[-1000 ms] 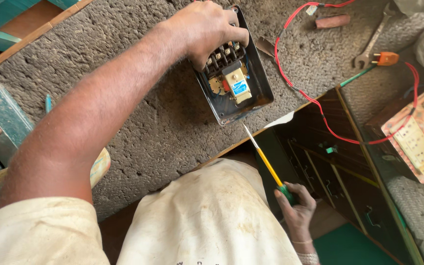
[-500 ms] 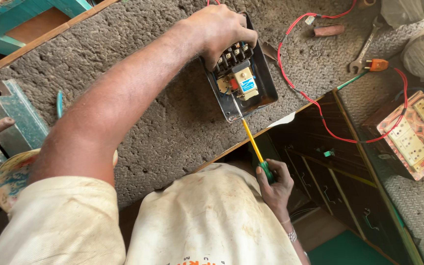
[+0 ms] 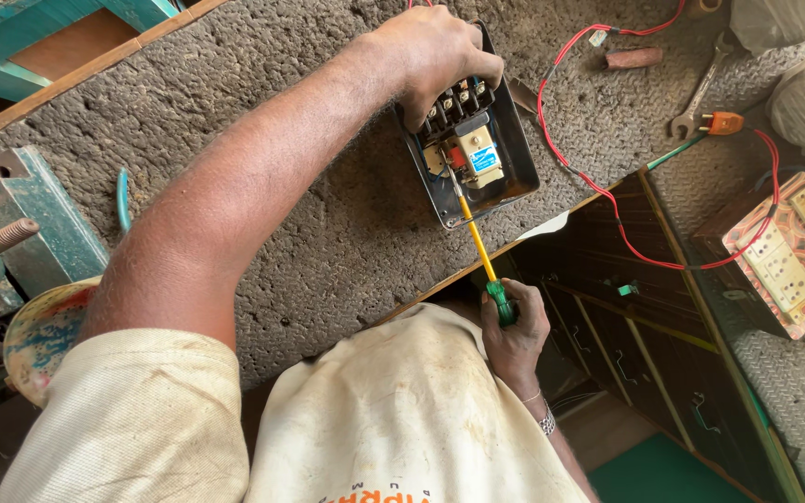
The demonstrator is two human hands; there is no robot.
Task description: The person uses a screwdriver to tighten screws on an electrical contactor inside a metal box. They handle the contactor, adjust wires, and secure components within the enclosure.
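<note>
The workbench [image 3: 263,186] has a rough grey mat on top. At the far right side lie a spanner [image 3: 701,93], a small orange plug [image 3: 724,122] and a short brown cylinder [image 3: 633,59]. A thin red wire [image 3: 607,200] makes a loop over the mat and goes to a patterned switchboard [image 3: 784,256] with white sockets, which sits at the right edge. Under the bench edge there is a dark wooden cabinet [image 3: 645,307] with several drawers. At the left stand a green metal vise [image 3: 20,214] with a threaded rod and a round painted stool [image 3: 44,335]. The person's own forearm crosses the middle of the view and hides part of the mat.

The open black metal box [image 3: 472,130] lies on the mat near the bench edge. Inside it sit a row of black terminals [image 3: 454,101] at the far end and 1 cream relay block [image 3: 475,154] with a blue label in the middle.

The left hand [image 3: 435,56] is closed over the far end of the box, with the fingers curled down on the terminals. The right hand [image 3: 514,331] is below the bench edge and grips tightly the green handle of a screwdriver [image 3: 479,250]. Its yellow shaft points up into the box, and the tip is just beside the relay block; I cannot tell if it touches a screw.
</note>
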